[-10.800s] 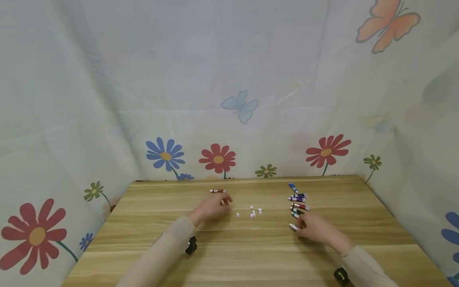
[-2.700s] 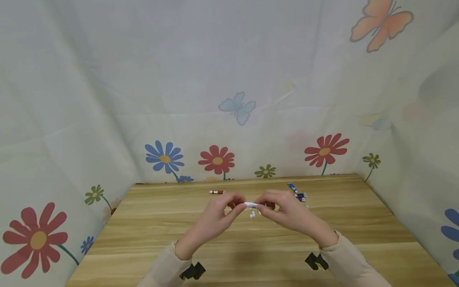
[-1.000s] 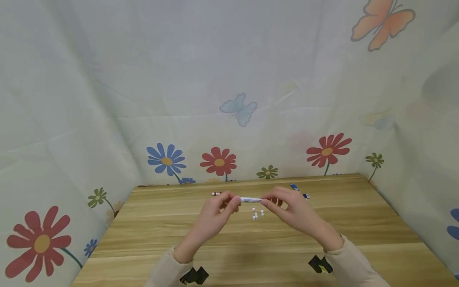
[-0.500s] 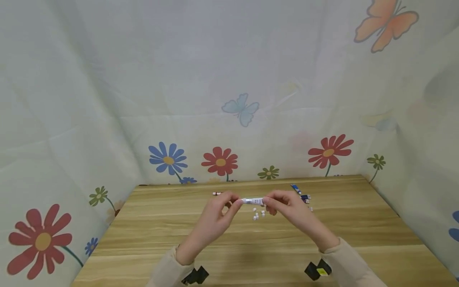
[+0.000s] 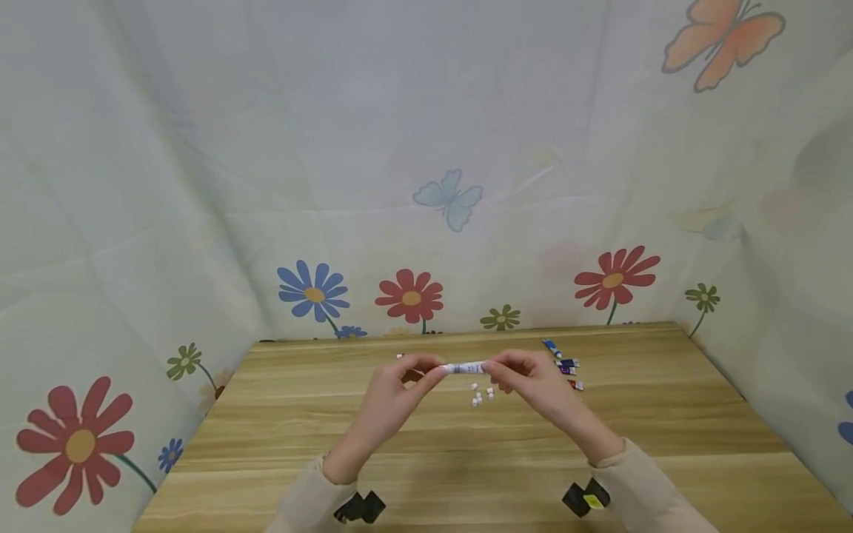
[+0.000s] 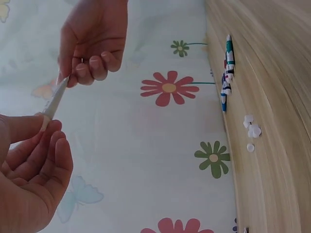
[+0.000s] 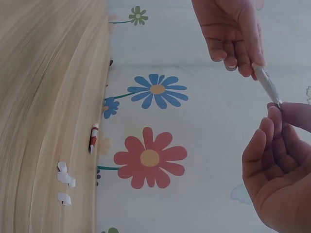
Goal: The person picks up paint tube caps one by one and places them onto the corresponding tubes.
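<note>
A white paint tube [image 5: 465, 368] is held level above the table between both hands. My left hand [image 5: 393, 392] pinches its narrow cap end between thumb and fingertips; those fingertips hide most of the cap. My right hand [image 5: 536, 385] pinches the flat crimped end. In the left wrist view the tube [image 6: 56, 101] slants between the two hands, its thin edge showing. The right wrist view has the same tube [image 7: 267, 83] running down to the right thumb. Beneath it on the table lie several small white caps [image 5: 478, 397].
Several paint tubes lie at the right: a blue one [image 5: 552, 348], dark ones [image 5: 568, 363] and a red one [image 5: 577, 385], partly behind my right hand. A red-banded tube [image 7: 94, 138] lies at the back left. A flowered cloth [image 5: 426, 244] hangs behind the wooden table [image 5: 460, 474].
Earlier my right hand reached to a white tube at the right; since then both hands hold it raised. One cap left of the others is gone. Lately the tube has turned, showing its print.
</note>
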Demonstrator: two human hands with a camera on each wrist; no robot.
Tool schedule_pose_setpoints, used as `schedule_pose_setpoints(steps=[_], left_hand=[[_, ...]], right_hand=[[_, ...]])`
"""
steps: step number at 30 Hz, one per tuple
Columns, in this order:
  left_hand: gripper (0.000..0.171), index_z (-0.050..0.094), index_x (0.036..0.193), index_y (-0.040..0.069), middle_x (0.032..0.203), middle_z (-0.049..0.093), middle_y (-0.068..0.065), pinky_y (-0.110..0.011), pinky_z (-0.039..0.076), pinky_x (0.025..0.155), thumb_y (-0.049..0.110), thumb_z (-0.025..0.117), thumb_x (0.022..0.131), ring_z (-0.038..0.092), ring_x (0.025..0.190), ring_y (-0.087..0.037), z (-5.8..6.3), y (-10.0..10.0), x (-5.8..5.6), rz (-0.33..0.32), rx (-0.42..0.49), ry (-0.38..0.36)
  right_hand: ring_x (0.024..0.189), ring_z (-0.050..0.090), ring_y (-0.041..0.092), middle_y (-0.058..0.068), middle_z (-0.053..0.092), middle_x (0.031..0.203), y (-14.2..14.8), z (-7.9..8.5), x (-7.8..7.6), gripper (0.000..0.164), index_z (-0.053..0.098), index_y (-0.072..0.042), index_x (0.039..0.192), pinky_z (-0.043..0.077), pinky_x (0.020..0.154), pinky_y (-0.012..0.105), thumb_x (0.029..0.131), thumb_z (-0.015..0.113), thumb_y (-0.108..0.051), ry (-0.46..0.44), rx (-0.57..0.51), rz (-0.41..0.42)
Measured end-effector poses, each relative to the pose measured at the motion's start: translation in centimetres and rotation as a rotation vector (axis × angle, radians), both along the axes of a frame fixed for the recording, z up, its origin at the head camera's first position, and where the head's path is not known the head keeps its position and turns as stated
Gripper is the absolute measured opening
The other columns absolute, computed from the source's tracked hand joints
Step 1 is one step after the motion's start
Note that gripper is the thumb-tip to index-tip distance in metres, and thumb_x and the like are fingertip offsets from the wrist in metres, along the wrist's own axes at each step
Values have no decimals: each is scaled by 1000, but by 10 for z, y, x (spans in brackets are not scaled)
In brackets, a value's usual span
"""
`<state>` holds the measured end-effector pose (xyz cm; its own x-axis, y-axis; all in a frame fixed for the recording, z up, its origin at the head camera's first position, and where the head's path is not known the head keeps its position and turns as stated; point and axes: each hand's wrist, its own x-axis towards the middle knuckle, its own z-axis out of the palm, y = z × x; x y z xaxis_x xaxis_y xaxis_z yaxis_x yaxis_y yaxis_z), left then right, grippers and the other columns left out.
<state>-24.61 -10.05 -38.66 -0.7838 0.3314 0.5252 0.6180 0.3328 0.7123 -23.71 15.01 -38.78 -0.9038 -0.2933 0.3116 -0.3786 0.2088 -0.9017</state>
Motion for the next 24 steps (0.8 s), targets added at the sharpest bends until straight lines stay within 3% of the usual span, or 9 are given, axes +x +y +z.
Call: schedule_pose_setpoints(steps=[11,16,24], left_hand=[[17,77,107,16,100,73,4,-28,54,72,26,73,94,63,82,-18,-2,-6,-10,38,58,-112],[19,77,107,14,98,73,2,-25,52,68,27,74,93,63,80,-25,-8,-17,-21,90,82,-123],[20,77,106,10,97,74,-6,-25,54,73,25,74,93,66,84,-17,-13,-34,-40,128,63,-165]], right_hand=[[76,61,23,5,69,86,-2,-2,-9,26,74,-4,103,51,66,28,98,69,-29,-25,2,-87],[79,62,21,5,68,87,7,-2,-9,27,74,-5,105,53,72,31,98,69,-30,-8,9,-131],[83,65,18,7,73,94,24,-5,-15,28,73,1,109,55,74,30,101,65,-24,36,-29,-206]])
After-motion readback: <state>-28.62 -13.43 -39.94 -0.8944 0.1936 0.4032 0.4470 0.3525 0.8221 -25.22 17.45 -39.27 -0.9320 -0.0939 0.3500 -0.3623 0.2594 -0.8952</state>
